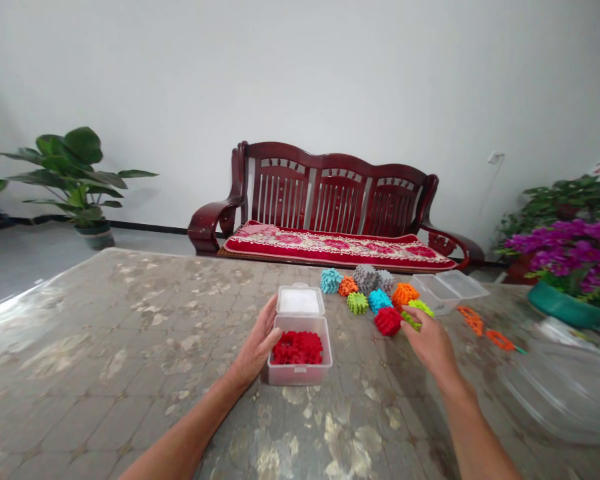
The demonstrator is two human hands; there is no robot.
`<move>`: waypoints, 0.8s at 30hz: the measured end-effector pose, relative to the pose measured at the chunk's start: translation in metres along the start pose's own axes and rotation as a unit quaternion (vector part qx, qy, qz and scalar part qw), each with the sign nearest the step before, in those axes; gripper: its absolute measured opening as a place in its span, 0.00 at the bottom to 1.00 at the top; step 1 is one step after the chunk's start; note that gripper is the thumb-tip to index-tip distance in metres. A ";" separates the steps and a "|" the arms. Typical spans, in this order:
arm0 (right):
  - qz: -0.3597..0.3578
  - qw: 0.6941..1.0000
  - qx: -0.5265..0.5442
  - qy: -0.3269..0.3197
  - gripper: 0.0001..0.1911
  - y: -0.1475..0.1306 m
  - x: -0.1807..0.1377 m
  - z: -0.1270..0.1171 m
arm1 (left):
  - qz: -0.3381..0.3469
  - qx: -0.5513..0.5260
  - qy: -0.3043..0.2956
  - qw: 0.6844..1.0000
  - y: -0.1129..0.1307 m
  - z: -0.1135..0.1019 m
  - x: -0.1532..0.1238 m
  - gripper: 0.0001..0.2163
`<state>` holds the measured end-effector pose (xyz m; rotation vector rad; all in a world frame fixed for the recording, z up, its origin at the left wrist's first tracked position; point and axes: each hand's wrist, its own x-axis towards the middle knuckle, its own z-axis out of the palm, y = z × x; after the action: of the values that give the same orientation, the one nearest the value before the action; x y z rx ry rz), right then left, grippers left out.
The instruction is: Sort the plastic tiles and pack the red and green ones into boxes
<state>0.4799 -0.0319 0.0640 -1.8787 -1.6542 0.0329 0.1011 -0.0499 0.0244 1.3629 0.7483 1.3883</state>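
Note:
My left hand (pixel 257 341) is closed around the left side of a clear plastic box (pixel 300 375), its thumb over the rim. Inside the box lie red interlocking plastic pieces (pixel 297 348), and the white-looking lid (pixel 301 301) stands flipped back behind. My right hand (pixel 429 339) reaches in among knobbly clusters of joined pieces. Its thumb and forefinger are apart, with the tips at the right edge of a red cluster (pixel 388 321). A lime-green cluster (pixel 421 307) shows behind and between those fingers, partly hidden by them.
Blue, grey, green and orange clusters (pixel 405 293) sit close together behind the red one. Farther right are an open clear box (pixel 437 297), loose orange pieces (pixel 500 340), clear plastic containers (pixel 565 393) and a teal flower pot (pixel 570 307). A wooden bench (pixel 330 193) stands beyond the table.

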 end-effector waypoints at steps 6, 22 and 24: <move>-0.017 0.996 -0.074 -0.041 0.21 0.014 0.005 0.005 | -0.005 -0.019 -0.022 1.000 -0.002 0.008 -0.003 0.38; 0.009 0.988 -0.137 -0.072 0.17 0.005 0.001 -0.002 | -0.001 -0.020 -0.047 0.999 -0.010 0.017 -0.006 0.38; 0.003 0.988 -0.140 -0.072 0.17 0.004 0.001 -0.002 | -0.001 -0.022 -0.047 0.999 -0.010 0.017 -0.006 0.37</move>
<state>0.4844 -0.0319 0.0644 -2.1336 -1.8281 -0.0646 0.1186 -0.0563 0.0164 1.3825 0.6527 1.3217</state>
